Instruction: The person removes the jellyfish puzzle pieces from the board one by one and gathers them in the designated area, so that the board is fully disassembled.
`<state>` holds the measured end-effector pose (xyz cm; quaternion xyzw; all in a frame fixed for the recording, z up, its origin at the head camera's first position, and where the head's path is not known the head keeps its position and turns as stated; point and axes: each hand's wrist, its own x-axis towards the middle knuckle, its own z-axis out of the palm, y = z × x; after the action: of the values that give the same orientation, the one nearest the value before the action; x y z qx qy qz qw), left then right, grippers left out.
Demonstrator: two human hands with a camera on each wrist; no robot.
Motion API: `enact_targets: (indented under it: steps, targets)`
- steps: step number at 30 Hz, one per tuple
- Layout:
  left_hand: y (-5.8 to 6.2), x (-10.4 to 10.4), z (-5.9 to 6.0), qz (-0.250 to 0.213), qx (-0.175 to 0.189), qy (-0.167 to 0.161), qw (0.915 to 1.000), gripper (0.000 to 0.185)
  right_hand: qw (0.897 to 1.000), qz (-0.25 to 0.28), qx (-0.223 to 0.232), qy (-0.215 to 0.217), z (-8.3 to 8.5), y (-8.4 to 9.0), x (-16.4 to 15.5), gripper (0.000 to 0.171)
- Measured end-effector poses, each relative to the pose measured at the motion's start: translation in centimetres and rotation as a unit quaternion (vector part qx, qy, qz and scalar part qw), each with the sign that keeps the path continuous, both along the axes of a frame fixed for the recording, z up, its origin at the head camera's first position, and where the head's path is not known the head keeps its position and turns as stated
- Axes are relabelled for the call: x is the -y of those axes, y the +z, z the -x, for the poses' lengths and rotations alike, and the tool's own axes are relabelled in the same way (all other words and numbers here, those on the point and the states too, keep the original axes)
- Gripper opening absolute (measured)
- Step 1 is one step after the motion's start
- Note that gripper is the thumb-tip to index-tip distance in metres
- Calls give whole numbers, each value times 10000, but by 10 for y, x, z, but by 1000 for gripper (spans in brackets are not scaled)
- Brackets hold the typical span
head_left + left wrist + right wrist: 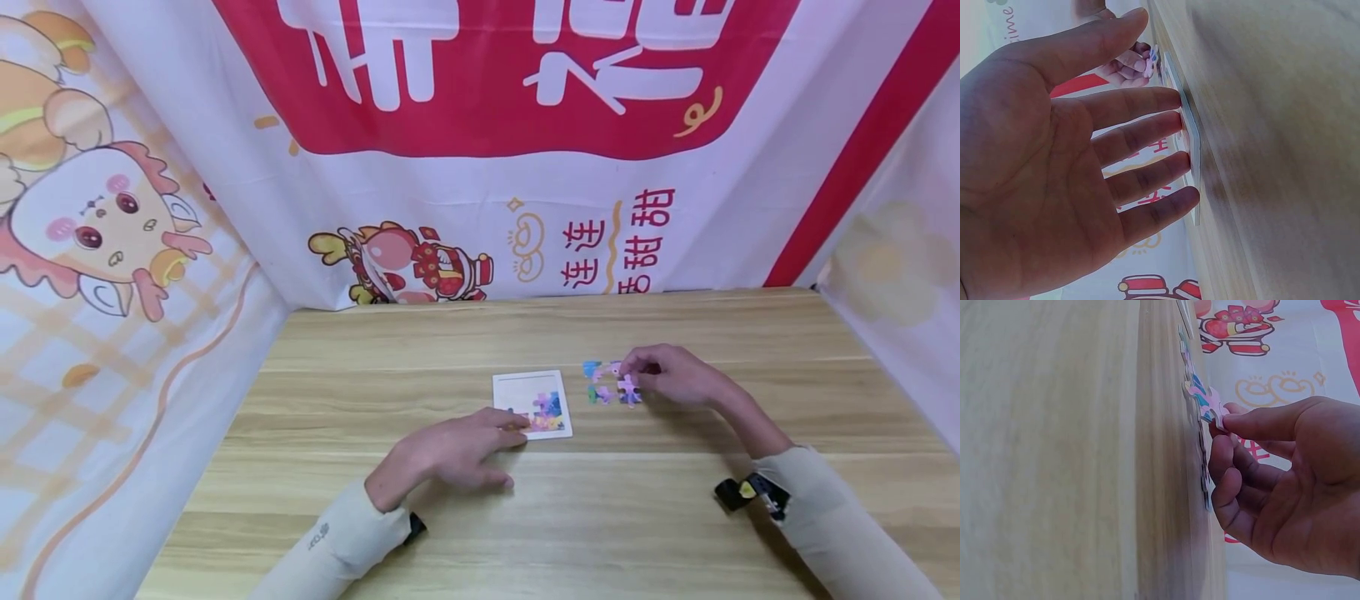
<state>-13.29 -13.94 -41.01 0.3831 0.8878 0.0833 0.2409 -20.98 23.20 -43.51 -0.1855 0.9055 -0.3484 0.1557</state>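
The right hand (675,377) pinches 1 puzzle piece (1210,404) between thumb and forefinger, lifting its edge off the wooden table (600,517) among the loose pieces (603,383). The left hand (457,450) lies with straight, slightly spread fingers (1147,134), fingertips touching the near left edge of the white puzzle board (532,403), just left of the loose pieces.

both arms wear long cream sleeves. the left sleeve (330,546) bears a small grey mark. black straps sit at both wrists, with yellow on the right strap (752,492).
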Motion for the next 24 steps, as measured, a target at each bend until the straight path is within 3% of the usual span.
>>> enact_targets:
  steps: [24]
  targets:
    - [2, -3, 0, 53, 28, 2, 10000, 65, 9998, -84, -145, 118, -1, -2, 2, 15]
